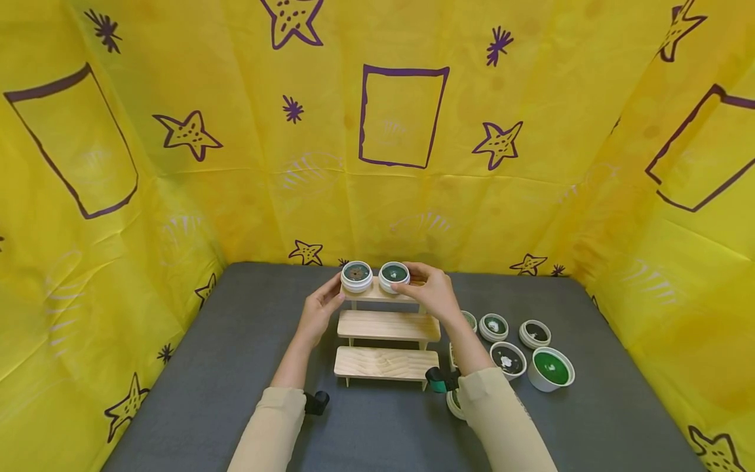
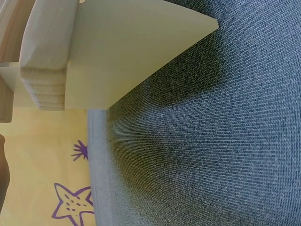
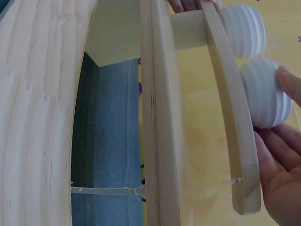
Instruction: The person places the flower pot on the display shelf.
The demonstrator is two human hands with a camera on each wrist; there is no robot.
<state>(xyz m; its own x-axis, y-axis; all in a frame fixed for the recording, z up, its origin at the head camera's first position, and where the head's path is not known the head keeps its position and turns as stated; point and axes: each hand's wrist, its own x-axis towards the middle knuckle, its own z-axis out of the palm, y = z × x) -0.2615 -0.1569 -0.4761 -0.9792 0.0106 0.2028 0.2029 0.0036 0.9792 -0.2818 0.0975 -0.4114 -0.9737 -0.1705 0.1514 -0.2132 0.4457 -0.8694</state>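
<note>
A three-tier wooden display stand [image 1: 388, 326] stands on the grey table. On its top step sit two small white ribbed jars side by side: the left jar [image 1: 356, 277] has a grey-brown speckled top, the right jar [image 1: 386, 287] a dark green one. My right hand [image 1: 435, 292] pinches the right jar between thumb and fingers, also seen from the side in the right wrist view, where the jar [image 3: 265, 94] rests against the step. At the top step's left end, my left hand [image 1: 317, 311] grips the wood, fingertips close beside the left jar.
Right of the stand are several more white containers, among them a tub with bright green content [image 1: 551, 369], a tub with a dark top [image 1: 508, 359] and a small dark-topped jar [image 1: 535, 334]. Yellow patterned cloth [image 1: 389, 216] hangs around the table's back and sides.
</note>
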